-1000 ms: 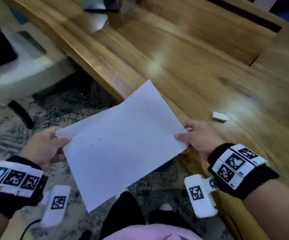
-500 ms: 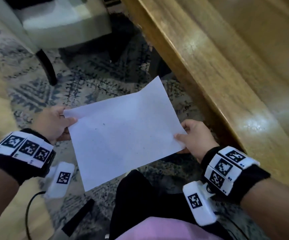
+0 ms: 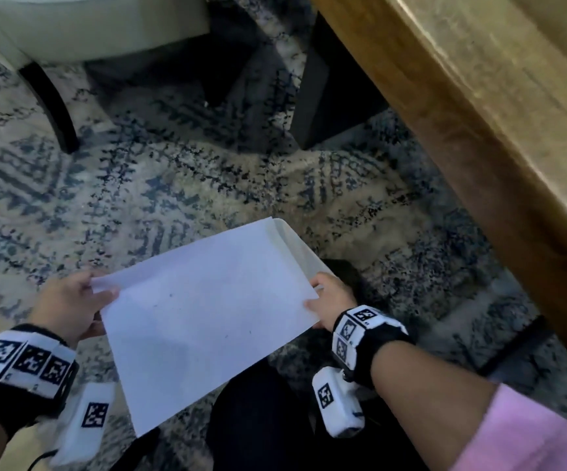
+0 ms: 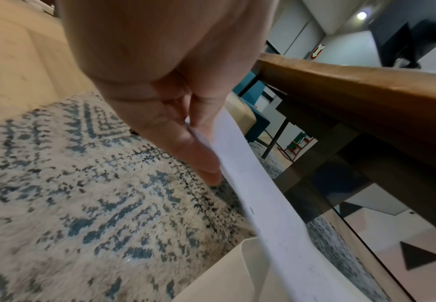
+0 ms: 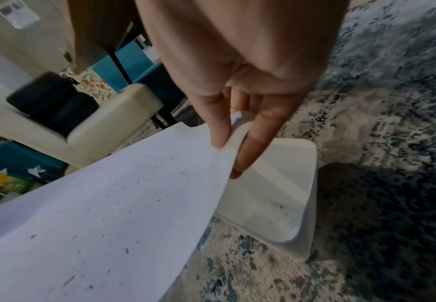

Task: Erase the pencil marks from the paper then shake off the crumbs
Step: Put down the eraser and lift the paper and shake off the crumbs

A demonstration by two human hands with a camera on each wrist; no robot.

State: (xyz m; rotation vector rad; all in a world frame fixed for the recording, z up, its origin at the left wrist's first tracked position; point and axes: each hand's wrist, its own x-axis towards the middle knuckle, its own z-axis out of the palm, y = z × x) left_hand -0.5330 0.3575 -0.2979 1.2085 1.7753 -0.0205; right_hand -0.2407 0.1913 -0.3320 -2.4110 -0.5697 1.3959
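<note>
The left hand (image 3: 68,305) and the right hand (image 3: 329,300) are each pinching an opposite edge of the sheet of paper (image 3: 204,321), holding it above a patterned rug (image 3: 173,198) beside the wooden table (image 3: 479,113). A white bin (image 5: 289,183) is sitting beneath the paper's right edge. Dark eraser crumbs (image 5: 139,179) are dotting the sheet.

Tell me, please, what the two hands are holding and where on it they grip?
The sheet of paper: the left hand pinches its left edge, and the right hand pinches its right edge.
</note>
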